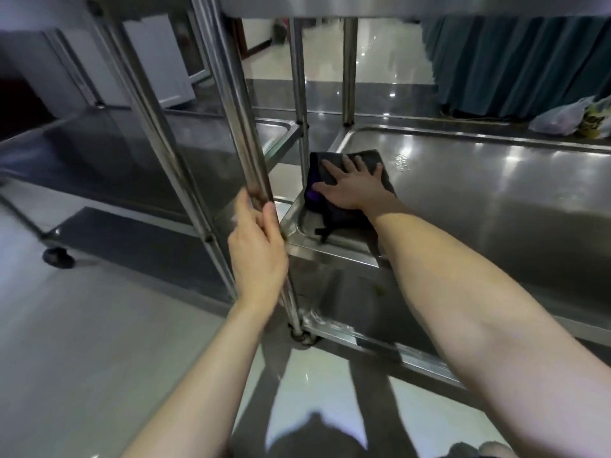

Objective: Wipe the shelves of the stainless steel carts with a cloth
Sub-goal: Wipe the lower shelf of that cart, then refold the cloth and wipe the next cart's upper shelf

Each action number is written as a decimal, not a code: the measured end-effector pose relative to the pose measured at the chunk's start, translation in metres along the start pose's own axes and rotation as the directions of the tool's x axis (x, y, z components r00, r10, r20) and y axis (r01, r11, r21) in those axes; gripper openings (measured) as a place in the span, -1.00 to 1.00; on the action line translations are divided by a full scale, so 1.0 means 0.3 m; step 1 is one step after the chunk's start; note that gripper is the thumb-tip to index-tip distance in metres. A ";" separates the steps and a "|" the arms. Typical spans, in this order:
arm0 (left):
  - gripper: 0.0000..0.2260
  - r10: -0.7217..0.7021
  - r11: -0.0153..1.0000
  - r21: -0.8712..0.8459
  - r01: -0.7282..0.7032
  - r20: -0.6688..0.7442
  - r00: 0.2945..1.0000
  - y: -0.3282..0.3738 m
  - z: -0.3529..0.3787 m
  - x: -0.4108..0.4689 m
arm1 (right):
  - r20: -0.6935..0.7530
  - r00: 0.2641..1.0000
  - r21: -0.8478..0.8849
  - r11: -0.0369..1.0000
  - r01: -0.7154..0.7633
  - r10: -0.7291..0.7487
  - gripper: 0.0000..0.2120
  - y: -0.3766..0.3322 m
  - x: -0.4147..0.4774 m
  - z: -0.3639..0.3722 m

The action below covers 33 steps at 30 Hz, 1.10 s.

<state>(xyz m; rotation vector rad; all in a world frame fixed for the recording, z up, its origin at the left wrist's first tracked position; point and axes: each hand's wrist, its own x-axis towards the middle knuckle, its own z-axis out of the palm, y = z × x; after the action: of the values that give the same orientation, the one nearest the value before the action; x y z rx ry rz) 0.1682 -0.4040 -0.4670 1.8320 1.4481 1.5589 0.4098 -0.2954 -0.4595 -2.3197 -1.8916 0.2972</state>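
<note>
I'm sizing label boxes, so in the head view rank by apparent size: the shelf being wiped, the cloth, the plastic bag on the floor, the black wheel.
1. shelf
2. cloth, partly hidden under the right hand
3. plastic bag; it lies farther from the camera, so its true size is unsure
4. wheel

I see my right hand [352,188] pressing flat on the dark cloth [337,221] in the shelf's [496,209] left corner, while my left hand [258,256] grips the cart's upright post [236,120].
</note>
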 end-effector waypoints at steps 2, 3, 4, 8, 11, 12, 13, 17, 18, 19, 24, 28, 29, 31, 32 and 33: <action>-0.63 -0.031 0.998 0.061 0.030 0.016 0.999 -0.007 -0.011 0.026 | 0.000 0.999 0.011 0.999 0.032 -0.032 -0.12 -0.049 -0.064 0.025; -0.64 -0.046 0.997 0.067 0.044 0.028 0.999 -0.004 -0.015 0.034 | -0.001 0.998 0.005 0.998 0.061 -0.061 -0.12 -0.077 -0.109 0.040; -0.64 -0.056 0.996 0.069 0.054 0.035 0.998 0.003 -0.018 0.039 | 0.005 0.996 0.003 0.996 0.093 -0.093 -0.13 -0.105 -0.161 0.053; -0.66 -0.103 0.990 0.097 0.098 0.040 0.994 0.042 -0.030 0.035 | 0.027 0.977 0.033 0.977 0.212 -0.213 -0.13 -0.158 -0.385 0.077; -0.67 -0.160 0.984 0.090 0.153 0.075 0.984 0.070 -0.039 0.040 | -0.098 0.944 -0.135 0.944 0.302 -0.316 -0.23 -0.123 -0.535 0.080; -0.67 -0.179 0.981 0.093 0.171 0.081 0.981 0.079 -0.042 0.039 | -0.147 0.928 -0.198 0.929 0.312 -0.343 -0.26 -0.106 -0.584 0.085; -0.68 -0.192 0.979 0.089 0.186 0.075 0.978 0.085 -0.043 0.034 | -0.190 0.913 -0.236 0.919 0.315 -0.361 -0.28 -0.087 -0.635 0.093; -0.77 -0.207 0.978 -0.010 0.207 -0.072 0.976 0.075 -0.052 -0.039 | -0.388 0.851 -0.176 0.935 0.309 -0.354 -0.37 0.024 -0.815 0.107; -0.81 -0.202 0.979 -0.024 0.200 -0.090 0.975 0.057 -0.051 -0.071 | -0.448 0.835 -0.132 0.947 0.293 -0.321 -0.37 0.051 -0.852 0.099; -0.85 -0.188 0.982 -0.036 0.186 -0.084 0.979 0.035 -0.044 -0.107 | -0.513 0.814 -0.080 0.959 0.272 -0.274 -0.39 0.074 -0.884 0.089; -0.93 -0.005 0.988 -0.151 0.043 0.244 0.970 -0.002 0.028 -0.247 | -0.646 0.761 0.370 0.897 0.241 0.063 -0.51 0.109 -0.994 -0.007; -0.95 -0.026 0.976 -0.159 0.147 0.586 0.810 0.092 0.017 -0.241 | -0.400 0.860 0.820 0.544 0.180 0.317 -0.65 0.102 -1.089 -0.133; -0.95 -0.053 0.974 -0.133 0.186 0.660 0.749 0.143 -0.004 -0.219 | -0.294 0.890 0.894 0.431 0.126 0.349 -0.66 0.097 -1.119 -0.173; -0.82 -0.098 0.952 -0.108 0.287 0.780 0.618 0.278 -0.062 -0.158 | -0.139 0.909 0.949 0.316 0.009 0.392 -0.68 0.079 -1.191 -0.259; -0.77 -0.097 0.940 -0.104 0.324 0.831 0.548 0.362 -0.098 -0.118 | -0.093 0.907 0.952 0.304 -0.041 0.410 -0.68 0.067 -1.230 -0.309; -0.75 -0.080 0.936 -0.099 0.338 0.875 0.478 0.456 -0.137 -0.076 | -0.056 0.905 0.951 0.298 -0.079 0.421 -0.68 0.052 -1.267 -0.371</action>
<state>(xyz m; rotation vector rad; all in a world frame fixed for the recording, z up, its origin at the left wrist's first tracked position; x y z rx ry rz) 0.1997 -0.4955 -0.3594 1.7418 0.8488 0.4548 0.3776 -0.6683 -0.3290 -1.6075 -0.7252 0.7788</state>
